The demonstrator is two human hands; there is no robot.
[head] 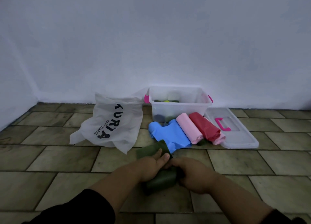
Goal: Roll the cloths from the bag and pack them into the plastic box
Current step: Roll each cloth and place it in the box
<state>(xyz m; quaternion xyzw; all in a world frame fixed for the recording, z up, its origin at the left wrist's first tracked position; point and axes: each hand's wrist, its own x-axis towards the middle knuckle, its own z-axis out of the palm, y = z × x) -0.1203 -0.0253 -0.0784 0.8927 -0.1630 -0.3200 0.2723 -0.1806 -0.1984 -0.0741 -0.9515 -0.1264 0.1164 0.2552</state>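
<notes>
A dark green cloth [160, 180] lies on the tiled floor in front of me, partly rolled, its flat end [151, 150] stretching away. My left hand [151, 164] and my right hand [191, 173] both grip the rolled part, fingers curled round it. Beyond lie a blue cloth [170, 134], a pink roll [188, 129], a red roll [204, 127] and a second pink roll under it. The clear plastic box [178, 106] with pink latches stands by the wall, several rolled cloths inside. The white bag [111, 122] lies slumped to its left.
The box's clear lid [235, 131] with a pink handle lies flat on the floor right of the rolls. A white wall runs behind everything and along the left side. Bare tiles [58, 173] spread on both sides of my arms.
</notes>
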